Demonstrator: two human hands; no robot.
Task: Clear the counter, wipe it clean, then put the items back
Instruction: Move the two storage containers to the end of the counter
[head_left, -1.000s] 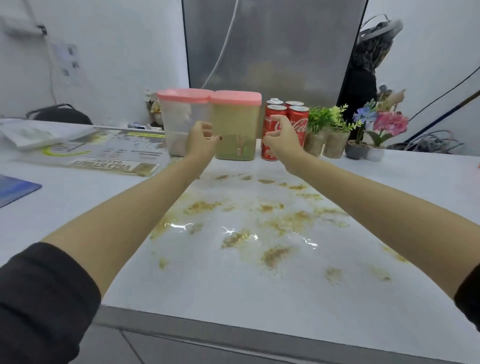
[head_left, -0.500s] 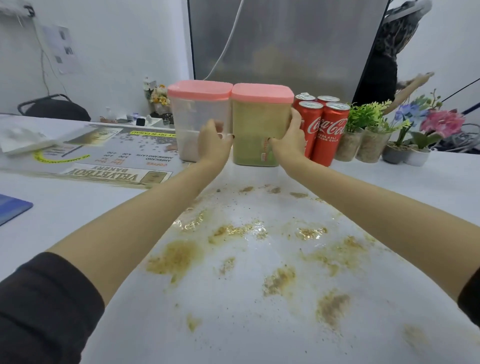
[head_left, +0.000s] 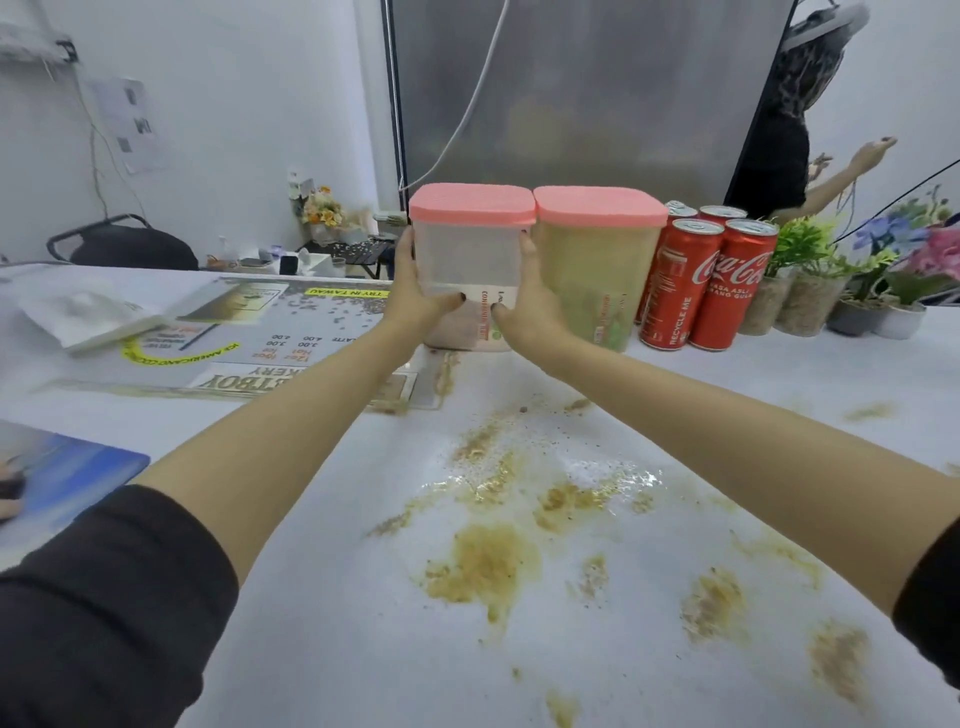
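Your left hand (head_left: 415, 297) and right hand (head_left: 525, 307) clasp the clear container (head_left: 470, 260) at 9 and 3 o'clock; lift it level, away from the green container (head_left: 592, 280).

I see a white counter (head_left: 332, 597) with brown, wet, crumbly spills (head_left: 483, 561) all over its near part. At the back stands a clear box (head_left: 470, 260) with a pink lid, upright, with a little pale stuff at the bottom. The left hand (head_left: 415, 299) and the right hand (head_left: 524, 306) hold it by its two sides. I cannot tell if it is lifted. Right beside it is a second box (head_left: 597, 270) full of green-brown powder, lid on. Then come four red cola cans (head_left: 706, 286), then small green plants (head_left: 800, 280) and flower pots (head_left: 904, 296).
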